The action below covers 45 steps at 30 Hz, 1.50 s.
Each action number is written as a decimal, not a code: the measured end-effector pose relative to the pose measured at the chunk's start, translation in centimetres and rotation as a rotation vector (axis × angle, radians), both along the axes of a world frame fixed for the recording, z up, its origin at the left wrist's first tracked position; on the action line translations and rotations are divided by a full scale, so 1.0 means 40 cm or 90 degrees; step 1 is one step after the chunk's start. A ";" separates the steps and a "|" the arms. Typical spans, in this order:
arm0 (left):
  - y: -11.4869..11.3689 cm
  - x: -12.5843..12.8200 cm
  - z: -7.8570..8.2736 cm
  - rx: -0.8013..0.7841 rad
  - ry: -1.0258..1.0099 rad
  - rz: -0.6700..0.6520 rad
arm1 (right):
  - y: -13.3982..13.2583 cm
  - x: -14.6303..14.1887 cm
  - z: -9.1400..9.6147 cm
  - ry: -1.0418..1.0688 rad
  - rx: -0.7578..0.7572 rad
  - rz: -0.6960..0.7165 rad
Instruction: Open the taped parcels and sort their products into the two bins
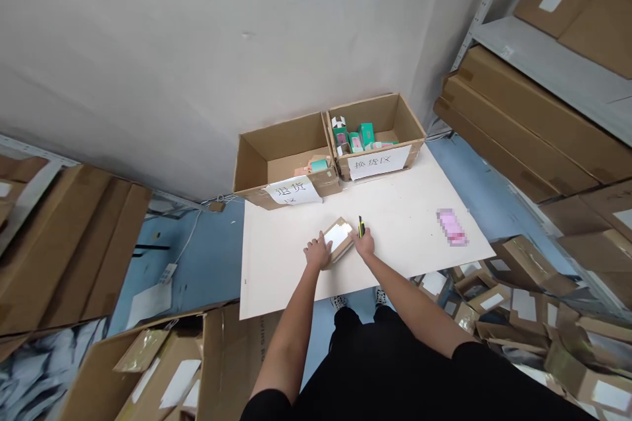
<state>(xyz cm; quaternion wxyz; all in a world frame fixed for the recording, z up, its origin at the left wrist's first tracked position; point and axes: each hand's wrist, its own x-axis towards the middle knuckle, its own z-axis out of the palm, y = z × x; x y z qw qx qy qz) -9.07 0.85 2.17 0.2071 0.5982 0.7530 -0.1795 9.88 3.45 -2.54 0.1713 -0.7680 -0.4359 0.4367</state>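
Observation:
A small cardboard box [342,251] with a white label [338,235] lies tilted at an angle on the white table. My left hand [318,252] grips its left side, the thumb over the label's edge. At the box's right side, my right hand [364,243] is closed around a yellow and black utility knife [361,229], which points away from me. The fingertips of that hand touch or nearly touch the box; I cannot tell which.
Two open cartons with handwritten signs stand at the table's back: the left carton [257,198] and the right carton [415,148], both holding small packages. A pixelated pink item [451,227] lies at right on the table [276,276]. Opened boxes [523,306] pile up on the floor; a large carton [217,355] stands front left.

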 end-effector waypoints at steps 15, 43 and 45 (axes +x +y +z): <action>0.061 0.025 0.001 0.036 -0.150 -0.474 | 0.067 0.139 0.024 -0.008 0.042 0.150; 0.020 0.279 -0.086 0.041 0.091 -0.146 | -0.008 0.287 -0.019 0.278 -0.027 0.112; 0.019 0.278 -0.086 0.042 0.098 -0.155 | -0.009 0.289 -0.017 0.282 -0.024 0.125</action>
